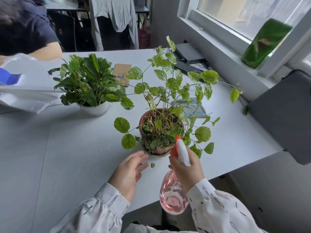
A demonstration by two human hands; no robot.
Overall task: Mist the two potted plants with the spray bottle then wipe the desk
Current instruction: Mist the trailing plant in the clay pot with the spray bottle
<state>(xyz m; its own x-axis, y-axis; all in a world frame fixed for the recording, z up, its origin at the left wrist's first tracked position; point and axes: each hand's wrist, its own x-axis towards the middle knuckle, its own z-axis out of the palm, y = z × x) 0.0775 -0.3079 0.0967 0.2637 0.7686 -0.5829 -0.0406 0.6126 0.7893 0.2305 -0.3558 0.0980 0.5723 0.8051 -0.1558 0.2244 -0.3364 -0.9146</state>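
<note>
A leggy plant with round leaves grows in a terracotta pot [148,117] near the desk's front edge. My right hand [186,169] grips a pink see-through spray bottle [173,197], its white and orange nozzle aimed at that plant's lower leaves. My left hand [129,170] hovers open over the white desk [67,157], just left of the pot. A bushier plant in a white pot [95,109] stands farther back on the left. A blue-grey cloth [198,108] lies behind the terracotta pot, partly hidden by leaves.
A brown card [121,73], a black keyboard [186,67] and a black box [188,53] lie at the back of the desk. A white bag [25,96] sits at the left, a grey chair back [286,113] at the right. A person's shoulder [25,26] shows far left.
</note>
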